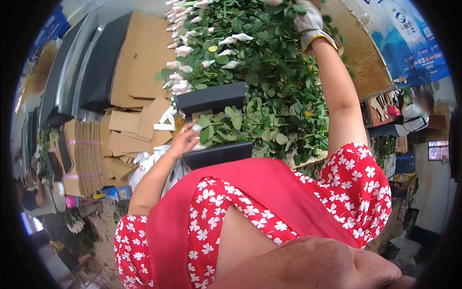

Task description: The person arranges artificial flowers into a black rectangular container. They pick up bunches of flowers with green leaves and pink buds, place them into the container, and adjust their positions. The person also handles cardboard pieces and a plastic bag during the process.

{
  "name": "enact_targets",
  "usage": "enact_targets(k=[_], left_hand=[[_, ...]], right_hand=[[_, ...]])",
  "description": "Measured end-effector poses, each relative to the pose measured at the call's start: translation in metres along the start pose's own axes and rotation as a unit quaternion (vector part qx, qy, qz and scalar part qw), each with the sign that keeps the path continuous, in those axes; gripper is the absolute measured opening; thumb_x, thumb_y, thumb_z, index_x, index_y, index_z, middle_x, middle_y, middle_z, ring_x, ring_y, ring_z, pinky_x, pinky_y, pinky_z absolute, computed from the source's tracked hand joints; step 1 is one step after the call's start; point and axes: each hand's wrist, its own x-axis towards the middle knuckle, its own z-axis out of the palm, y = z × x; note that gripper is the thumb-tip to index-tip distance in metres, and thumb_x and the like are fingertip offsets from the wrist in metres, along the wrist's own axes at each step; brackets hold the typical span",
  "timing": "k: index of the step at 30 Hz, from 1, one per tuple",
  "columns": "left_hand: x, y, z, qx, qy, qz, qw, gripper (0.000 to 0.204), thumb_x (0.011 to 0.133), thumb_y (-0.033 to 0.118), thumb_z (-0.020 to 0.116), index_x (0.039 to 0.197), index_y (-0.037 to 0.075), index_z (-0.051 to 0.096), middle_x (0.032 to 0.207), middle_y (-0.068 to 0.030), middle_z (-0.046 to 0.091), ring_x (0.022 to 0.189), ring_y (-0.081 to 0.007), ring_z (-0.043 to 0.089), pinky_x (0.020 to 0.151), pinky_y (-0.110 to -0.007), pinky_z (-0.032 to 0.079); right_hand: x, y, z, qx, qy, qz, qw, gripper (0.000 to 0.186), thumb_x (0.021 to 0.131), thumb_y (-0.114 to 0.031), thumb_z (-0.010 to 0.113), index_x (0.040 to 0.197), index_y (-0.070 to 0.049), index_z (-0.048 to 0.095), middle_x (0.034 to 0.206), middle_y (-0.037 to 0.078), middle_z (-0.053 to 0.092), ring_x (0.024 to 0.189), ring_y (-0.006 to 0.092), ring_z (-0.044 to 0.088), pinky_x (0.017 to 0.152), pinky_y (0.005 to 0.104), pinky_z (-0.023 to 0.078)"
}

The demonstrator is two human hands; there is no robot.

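My left hand (184,139) is bare, its fingers apart and slightly bent, at the left end of a few leafy rose stems (236,124). A small white spot shows at its fingertips; I cannot make out what it is. Those stems lie between two black padded blocks (210,98). Far off at the upper right, my right hand (309,23) wears a white work glove with a yellow cuff edge. It closes around a leafy rose, whose pale bud (274,2) points left at the top edge. Leaves and the picture's edge partly hide those fingers.
A wide pile of roses (274,62) covers the bench, pale wrapped buds (180,86) along its left side. Cardboard pieces (127,127), bundled cardboard (86,154) and black boxes (103,62) stand left. A brown board (358,58) lies right. Another person (416,115) is farther right.
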Motion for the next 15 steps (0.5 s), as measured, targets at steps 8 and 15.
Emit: enact_targets(k=[8, 15], left_hand=[[0.002, -0.036, 0.006, -0.137, 0.026, -0.035, 0.990, 0.071, 0.079, 0.013, 0.077, 0.141, 0.005, 0.044, 0.137, -0.0126, 0.055, 0.127, -0.0262, 0.054, 0.107, -0.035, 0.043], [-0.007, -0.057, 0.007, -0.056, 0.007, -0.039, 0.998, 0.060, 0.078, 0.024, 0.079, 0.132, 0.008, 0.056, 0.130, -0.0133, 0.060, 0.119, -0.0276, 0.059, 0.102, -0.036, 0.045]], right_hand=[[-0.165, -0.074, 0.130, -0.780, -0.135, -0.403, 0.460, 0.045, 0.083, -0.010, 0.061, 0.129, -0.010, 0.059, 0.115, 0.017, 0.067, 0.103, 0.0342, 0.064, 0.090, 0.0378, 0.052], [-0.275, 0.029, 0.139, -0.805, -0.226, -0.350, 0.423, 0.033, 0.083, -0.008, 0.063, 0.115, -0.008, 0.061, 0.102, 0.013, 0.065, 0.091, 0.0279, 0.064, 0.080, 0.0359, 0.053]])
